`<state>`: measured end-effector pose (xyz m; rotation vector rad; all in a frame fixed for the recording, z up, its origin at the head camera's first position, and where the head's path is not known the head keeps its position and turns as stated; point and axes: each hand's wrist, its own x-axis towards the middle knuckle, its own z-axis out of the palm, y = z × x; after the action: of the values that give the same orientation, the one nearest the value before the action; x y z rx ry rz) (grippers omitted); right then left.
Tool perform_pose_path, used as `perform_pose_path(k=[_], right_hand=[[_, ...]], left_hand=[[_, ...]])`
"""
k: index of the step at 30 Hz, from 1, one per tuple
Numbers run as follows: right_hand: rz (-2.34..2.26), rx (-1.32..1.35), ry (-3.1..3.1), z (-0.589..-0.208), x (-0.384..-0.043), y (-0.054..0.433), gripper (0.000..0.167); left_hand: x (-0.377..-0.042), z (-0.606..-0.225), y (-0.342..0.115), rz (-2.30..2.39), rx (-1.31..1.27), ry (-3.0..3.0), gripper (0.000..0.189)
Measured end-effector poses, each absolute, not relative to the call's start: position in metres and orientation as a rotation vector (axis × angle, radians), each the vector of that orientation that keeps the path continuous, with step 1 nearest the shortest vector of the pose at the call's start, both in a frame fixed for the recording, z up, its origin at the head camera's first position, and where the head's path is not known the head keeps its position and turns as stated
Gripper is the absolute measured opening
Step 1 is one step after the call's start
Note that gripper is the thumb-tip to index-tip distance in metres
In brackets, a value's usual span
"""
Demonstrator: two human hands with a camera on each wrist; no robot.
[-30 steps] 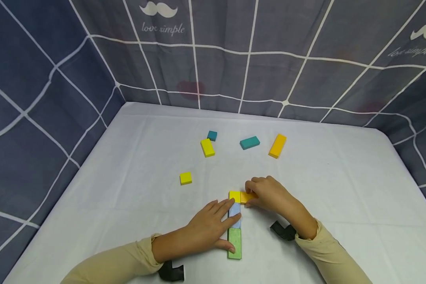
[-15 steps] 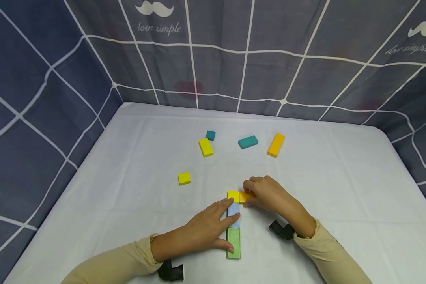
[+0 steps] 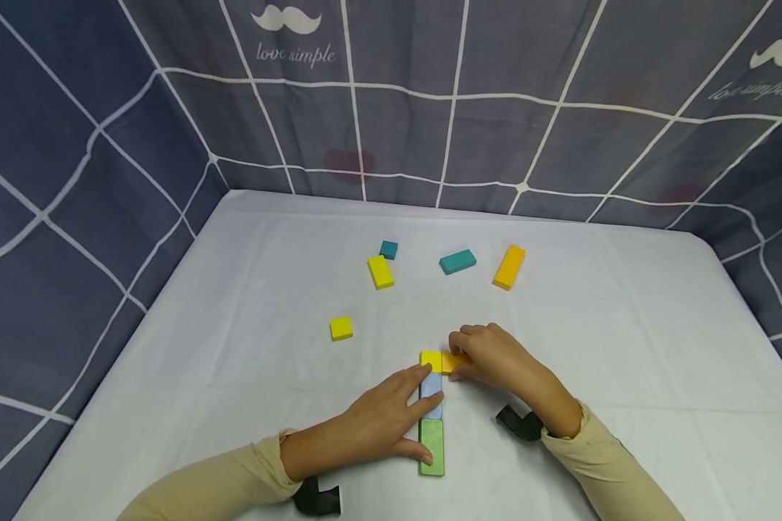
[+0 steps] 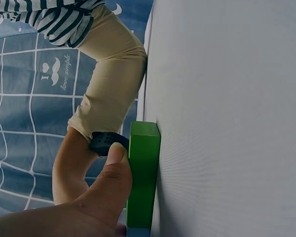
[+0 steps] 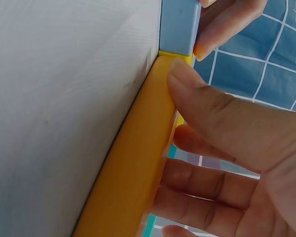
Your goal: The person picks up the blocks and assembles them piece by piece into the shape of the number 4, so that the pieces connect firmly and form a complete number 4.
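A row of flat blocks runs up the table: a green block nearest, a light blue block after it, and a yellow square block at the far end. An orange block lies sideways against the yellow one, forming a corner. My left hand spreads over the row from the left, its fingertips on the yellow and blue blocks. In the left wrist view its thumb rests along the side of the green block. My right hand pinches the orange block between thumb and fingers, covering most of it in the head view.
Beyond the row lie another yellow square block, a yellow oblong block, a small dark teal block, a teal oblong block and a second orange block. A grey checked curtain stands behind the white table.
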<state>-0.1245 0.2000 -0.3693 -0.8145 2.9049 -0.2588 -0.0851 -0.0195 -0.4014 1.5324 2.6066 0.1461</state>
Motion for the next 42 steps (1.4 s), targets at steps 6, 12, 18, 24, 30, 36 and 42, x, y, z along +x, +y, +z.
perform_pose_path(k=[6, 12, 18, 24, 30, 36, 42], right_hand=[[-0.258, -0.843, 2.921, -0.3697, -0.1243, 0.2021, 0.031], [-0.259, -0.861, 2.932, -0.3722, -0.1221, 0.2018, 0.031], [-0.253, -0.840, 2.926, -0.3716, -0.1221, 0.2021, 0.031], [-0.262, -0.839, 2.926, -0.3706, -0.1224, 0.2012, 0.031], [-0.246, -0.849, 2.928, -0.3710, -0.1198, 0.2007, 0.031], [-0.239, -0.839, 2.932, -0.3700, -0.1197, 0.1988, 0.031], [-0.233, -0.821, 2.941, -0.3707, -0.1177, 0.1988, 0.031]], left_hand=[[-0.0855, -0.4007, -0.0187, 0.147, 1.539, 2.612, 0.079], [-0.0833, -0.4002, -0.0206, 0.164, 1.571, 2.614, 0.078], [-0.0846, -0.3993, -0.0188, 0.140, 1.554, 2.602, 0.078], [-0.0843, -0.4005, -0.0199, 0.148, 1.559, 2.612, 0.078], [-0.0809, -0.4010, -0.0207, 0.184, 1.546, 2.609, 0.078], [-0.0814, -0.4011, -0.0215, 0.163, 1.547, 2.624, 0.079], [-0.0815, -0.4035, -0.0219, 0.169, 1.585, 2.632, 0.078]])
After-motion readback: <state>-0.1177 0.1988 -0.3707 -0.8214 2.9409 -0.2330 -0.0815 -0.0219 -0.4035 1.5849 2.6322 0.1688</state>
